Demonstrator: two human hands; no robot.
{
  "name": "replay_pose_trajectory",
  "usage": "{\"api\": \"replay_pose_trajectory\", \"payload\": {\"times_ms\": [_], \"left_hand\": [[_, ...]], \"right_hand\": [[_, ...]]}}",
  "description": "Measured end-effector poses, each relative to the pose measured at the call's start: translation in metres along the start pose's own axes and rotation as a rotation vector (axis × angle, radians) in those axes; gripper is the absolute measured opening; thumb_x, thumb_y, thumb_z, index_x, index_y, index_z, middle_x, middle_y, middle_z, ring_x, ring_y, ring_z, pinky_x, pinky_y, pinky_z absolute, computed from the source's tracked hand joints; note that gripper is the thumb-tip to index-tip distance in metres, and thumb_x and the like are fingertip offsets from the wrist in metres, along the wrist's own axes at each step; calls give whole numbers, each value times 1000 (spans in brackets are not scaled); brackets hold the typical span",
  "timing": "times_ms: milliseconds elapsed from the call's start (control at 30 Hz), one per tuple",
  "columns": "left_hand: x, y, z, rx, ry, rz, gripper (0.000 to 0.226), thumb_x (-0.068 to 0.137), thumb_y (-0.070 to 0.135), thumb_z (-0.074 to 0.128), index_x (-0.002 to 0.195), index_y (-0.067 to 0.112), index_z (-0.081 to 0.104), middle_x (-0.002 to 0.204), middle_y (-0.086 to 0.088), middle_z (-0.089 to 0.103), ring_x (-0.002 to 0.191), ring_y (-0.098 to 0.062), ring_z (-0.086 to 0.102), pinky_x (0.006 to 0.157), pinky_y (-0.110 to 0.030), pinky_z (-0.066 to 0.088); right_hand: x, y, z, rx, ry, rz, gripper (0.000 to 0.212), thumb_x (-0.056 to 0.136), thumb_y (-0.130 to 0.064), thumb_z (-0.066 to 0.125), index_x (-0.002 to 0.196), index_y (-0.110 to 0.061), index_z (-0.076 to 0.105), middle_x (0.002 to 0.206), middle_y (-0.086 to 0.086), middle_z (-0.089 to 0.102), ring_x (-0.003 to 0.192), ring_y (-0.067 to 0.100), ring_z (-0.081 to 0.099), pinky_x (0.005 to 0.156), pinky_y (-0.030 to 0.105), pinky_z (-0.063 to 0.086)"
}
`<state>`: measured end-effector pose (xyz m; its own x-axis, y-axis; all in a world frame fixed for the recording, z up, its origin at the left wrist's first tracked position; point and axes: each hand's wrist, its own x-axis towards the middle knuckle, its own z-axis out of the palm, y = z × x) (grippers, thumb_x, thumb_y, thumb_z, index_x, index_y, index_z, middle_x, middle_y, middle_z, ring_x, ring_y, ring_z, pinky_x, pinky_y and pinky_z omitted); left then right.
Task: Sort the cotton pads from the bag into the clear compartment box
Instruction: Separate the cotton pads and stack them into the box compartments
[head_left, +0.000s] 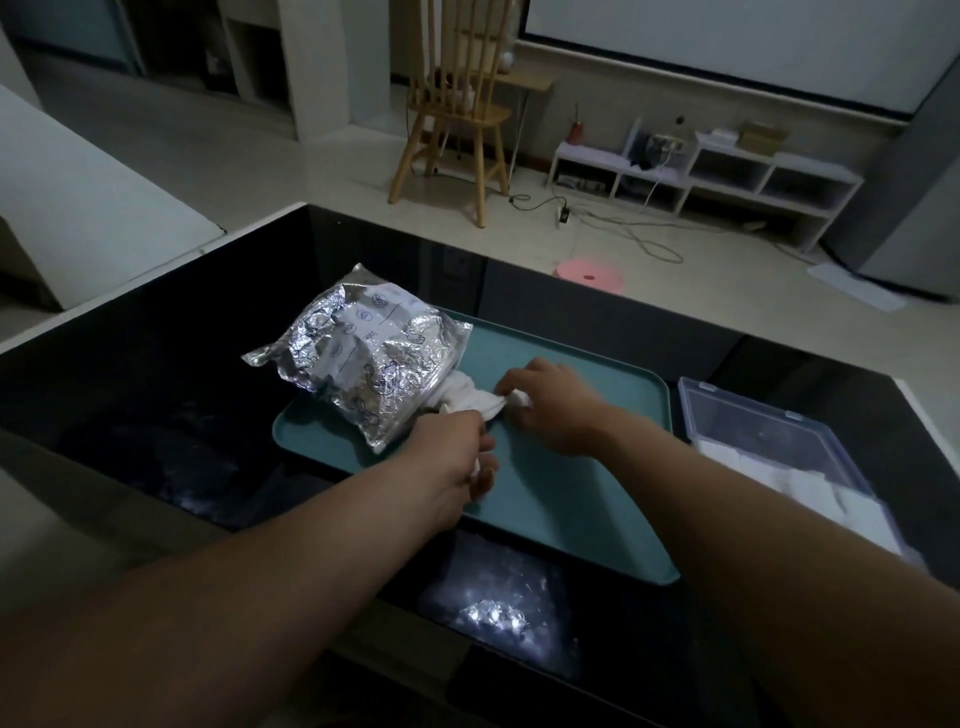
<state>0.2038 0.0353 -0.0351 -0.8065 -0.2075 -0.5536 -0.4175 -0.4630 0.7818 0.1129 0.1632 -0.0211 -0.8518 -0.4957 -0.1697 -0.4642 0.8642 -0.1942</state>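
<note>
A crinkled silver foil bag (363, 358) lies on the left part of a teal tray (566, 499), its open mouth facing right. White cotton pads (470, 397) spill from that mouth. My right hand (550, 405) is closed on the pads just right of the bag. My left hand (449, 457) sits at the bag's lower right corner, fingers curled around a bit of white cotton. The clear compartment box (769, 447) stands to the right of the tray, with white pads lying in its near part.
The tray and box rest on a glossy black table (156, 415). Beyond the far edge are a wooden chair (457, 114), a pink round stool (589, 273), floor cables and a low white shelf (727, 176).
</note>
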Motion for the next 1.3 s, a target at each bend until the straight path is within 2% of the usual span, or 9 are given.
{"api": "replay_pose_trajectory", "payload": {"times_ms": [200, 333, 500, 667, 767, 867, 1067, 1200, 1300], "left_hand": [[-5, -4, 1, 84, 17, -3, 14, 94, 0, 46, 90, 5, 59, 79, -9, 55, 55, -16, 45, 36, -15, 37], [-12, -7, 1, 129, 14, 8, 15, 88, -7, 48, 81, 4, 57, 55, -6, 46, 47, -15, 41, 37, -15, 37], [-16, -9, 3, 136, 39, 43, 17, 88, -3, 46, 76, 9, 52, 35, 4, 36, 37, -11, 31, 39, -13, 31], [-19, -12, 7, 162, -18, 1, 8, 89, 7, 50, 85, 8, 56, 72, -8, 54, 43, -13, 36, 38, -15, 26], [-14, -12, 9, 173, -64, 102, 5, 94, 10, 52, 91, 11, 56, 72, -8, 54, 44, -15, 36, 43, -16, 25], [-6, -6, 10, 185, -106, 182, 2, 99, 14, 52, 100, 13, 53, 78, -10, 55, 48, -15, 42, 42, -19, 30], [-2, -2, 8, 216, -151, 141, 3, 100, 13, 52, 103, 13, 52, 83, -11, 54, 52, -17, 45, 43, -20, 35], [-1, -2, 6, 230, -171, 135, 6, 99, 10, 50, 104, 12, 50, 88, -15, 52, 54, -18, 41, 48, -23, 32], [-1, 4, 5, 231, -200, 116, 7, 100, 14, 52, 107, 12, 51, 87, -15, 51, 53, -18, 43, 45, -22, 34]], "right_hand": [[-61, 14, 12, 62, 26, 110, 32, 100, -34, 56, 132, -38, 61, 128, 5, 52, 120, 33, 51, 102, 41, 43], [-76, 16, 12, 105, 18, 287, 71, 92, -48, 71, 153, -23, 43, 144, 11, 44, 133, 35, 49, 113, 43, 42], [-79, 18, 11, 189, 39, 408, 72, 82, -54, 80, 139, -20, 51, 135, 12, 46, 122, 35, 53, 104, 41, 48], [-75, 11, 5, 299, 34, 421, 69, 80, -35, 86, 135, -27, 45, 128, 10, 48, 106, 31, 57, 90, 40, 51], [-73, 9, 5, 379, 28, 431, 74, 80, -26, 87, 139, -20, 44, 124, 10, 57, 106, 28, 58, 87, 37, 51], [-71, 9, 4, 334, -14, 456, 74, 77, -36, 89, 137, -13, 51, 131, 12, 59, 109, 28, 59, 85, 36, 50], [-77, 6, 9, 180, -26, 392, 67, 89, -45, 73, 144, -22, 43, 143, 17, 41, 123, 40, 54, 103, 45, 49], [-80, 1, 10, 348, 7, 349, 44, 96, -21, 63, 134, -17, 40, 122, 17, 58, 98, 30, 61, 80, 38, 48], [-82, 4, 1, 562, 129, 305, 38, 92, -11, 66, 126, -18, 49, 110, 13, 63, 83, 21, 59, 67, 33, 47]]}}
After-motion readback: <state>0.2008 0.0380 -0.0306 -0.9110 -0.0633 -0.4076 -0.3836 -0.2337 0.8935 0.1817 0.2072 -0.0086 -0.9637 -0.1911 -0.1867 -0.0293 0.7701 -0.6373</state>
